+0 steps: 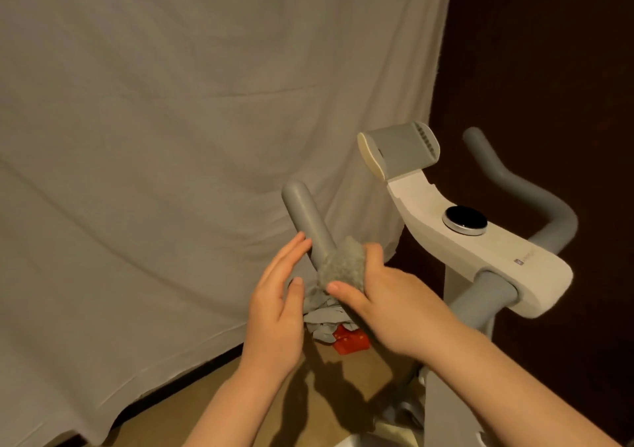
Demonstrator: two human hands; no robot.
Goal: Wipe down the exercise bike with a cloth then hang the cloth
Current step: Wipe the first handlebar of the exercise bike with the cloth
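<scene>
the right hand (pixel 387 295) is gripping the cloth (pixel 343 264), fingers curled round it on the left handlebar (pixel 308 221). the left hand (pixel 274 309) is hovering beside, fingers straight and together. wiping looks underway; the rest of the exercise bike (pixel 480 251) and hanging are remaining.

Cloth (pixel 341 266) wraps left handlebar (pixel 307 220) (console (pixel 480 244) to its right).

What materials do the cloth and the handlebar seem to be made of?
The cloth looks like fluffy grey microfibre or fleece, since its surface is fuzzy and matte. The handlebar looks like matte grey rubber or foam over a tube: it is smooth with a rounded end and no shine. The core is hidden.
</scene>
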